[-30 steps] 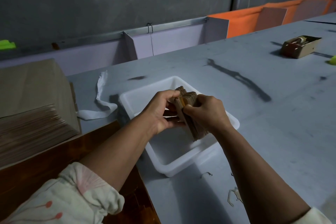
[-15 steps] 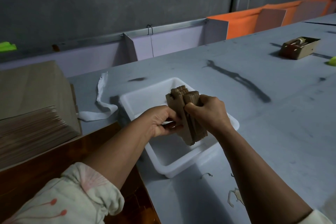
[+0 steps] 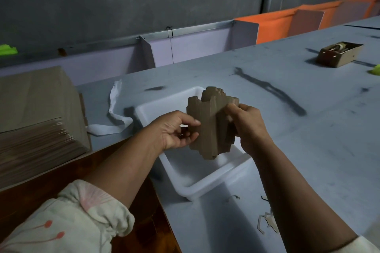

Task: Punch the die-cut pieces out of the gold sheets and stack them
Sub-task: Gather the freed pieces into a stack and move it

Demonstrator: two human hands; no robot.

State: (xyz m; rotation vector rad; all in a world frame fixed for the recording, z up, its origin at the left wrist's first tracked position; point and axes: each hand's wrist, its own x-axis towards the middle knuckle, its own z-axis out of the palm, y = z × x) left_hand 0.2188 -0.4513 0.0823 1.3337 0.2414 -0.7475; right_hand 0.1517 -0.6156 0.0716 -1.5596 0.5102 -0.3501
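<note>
A thick bundle of die-cut pieces [image 3: 209, 123], brown with stepped edges, stands on edge above the white plastic tub [image 3: 197, 188]. My right hand [image 3: 245, 127] grips the bundle from its right side, fingers curled over the top edge. My left hand [image 3: 176, 130] pinches the bundle's left face between thumb and fingers. A tall stack of uncut sheets [image 3: 35, 121] lies at the far left on the brown bench.
A white strip [image 3: 115, 117] lies left of the tub. Scrap offcuts [image 3: 267, 223] lie on the grey table near my right forearm. A small cardboard box [image 3: 339, 54] sits at the far right. An orange panel [image 3: 275, 24] lines the back wall.
The bundle has turned so its broad face shows toward me and has risen a little. My left hand slid down from the top edge to the bundle's left side.
</note>
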